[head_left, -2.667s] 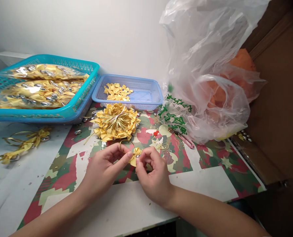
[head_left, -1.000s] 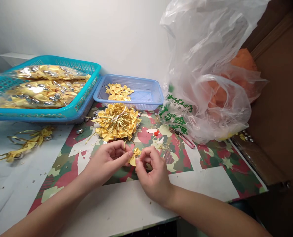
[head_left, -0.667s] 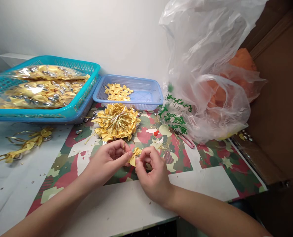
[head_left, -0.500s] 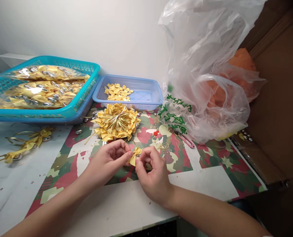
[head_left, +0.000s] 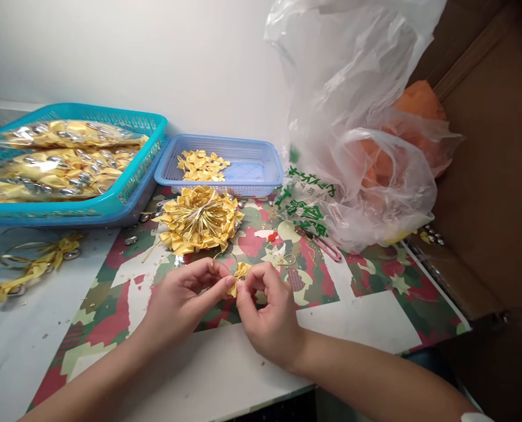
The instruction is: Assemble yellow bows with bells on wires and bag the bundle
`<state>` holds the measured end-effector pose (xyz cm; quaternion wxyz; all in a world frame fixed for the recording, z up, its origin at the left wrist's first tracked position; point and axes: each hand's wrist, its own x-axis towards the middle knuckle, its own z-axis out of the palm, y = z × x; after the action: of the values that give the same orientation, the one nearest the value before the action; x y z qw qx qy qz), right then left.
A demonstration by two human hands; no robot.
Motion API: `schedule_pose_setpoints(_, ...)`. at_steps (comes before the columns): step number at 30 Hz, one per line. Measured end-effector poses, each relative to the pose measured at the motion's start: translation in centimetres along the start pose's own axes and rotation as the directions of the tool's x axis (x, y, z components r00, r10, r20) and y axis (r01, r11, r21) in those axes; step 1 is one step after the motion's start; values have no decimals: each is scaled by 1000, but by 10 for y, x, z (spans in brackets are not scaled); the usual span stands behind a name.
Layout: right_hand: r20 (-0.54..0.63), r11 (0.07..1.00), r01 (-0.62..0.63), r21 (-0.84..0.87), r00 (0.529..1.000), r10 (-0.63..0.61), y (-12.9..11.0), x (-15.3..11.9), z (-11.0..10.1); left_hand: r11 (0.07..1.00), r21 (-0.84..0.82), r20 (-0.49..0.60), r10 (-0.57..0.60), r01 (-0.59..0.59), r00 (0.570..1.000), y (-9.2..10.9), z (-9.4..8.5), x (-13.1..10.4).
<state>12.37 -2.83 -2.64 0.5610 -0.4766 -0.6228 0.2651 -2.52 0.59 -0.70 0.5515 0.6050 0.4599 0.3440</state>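
Between my fingertips, over the near part of the patterned sheet, is a small yellow bow (head_left: 242, 271) with a thin gold cord looping above it. My left hand (head_left: 190, 293) pinches the bow's left side and the cord. My right hand (head_left: 267, 310) is closed on its right side, thumb against forefinger. Fingers cover part of the bow. Just beyond my hands lies a round bundle of yellow bows (head_left: 177, 225) with gold cords gathered at its centre.
At the left, a teal basket (head_left: 124, 187) holds bagged bows. A blue basket (head_left: 247, 189) has loose bows. Plastic bags (head_left: 352, 146) fill the right back, beside pink-handled scissors (head_left: 330, 251). More corded bows (head_left: 36, 268) lie at the left.
The view has shifted slightly, so most objects appear further left. Both hands have drawn a little closer together around the bow, which now shows less.
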Motion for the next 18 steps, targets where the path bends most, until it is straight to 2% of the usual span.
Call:
schedule_pose_setpoints(4, -5, 1000, 16, 1, 1000, -16, 0, 0, -1, 999, -7, -53, 36, -37, 998, 0, 1, -3)
schedule_pose_setpoints(7, 5, 999, 20, 27, 1000, -20, 0, -1, -1, 996, -90, -83, 1, -8, 997, -2, 0, -3)
schedule_pose_setpoints(12, -11, 998, 68, -2, 998, -68, 2, -2, -1, 971, -205, -6, -127, 123, 992, -5, -2, -4)
schedule_pose_setpoints(18, 13, 988, 152, -37, 988, -152, 5, -1, -3, 968, -226, 9, -114, 113, 993, 1, 1, -8)
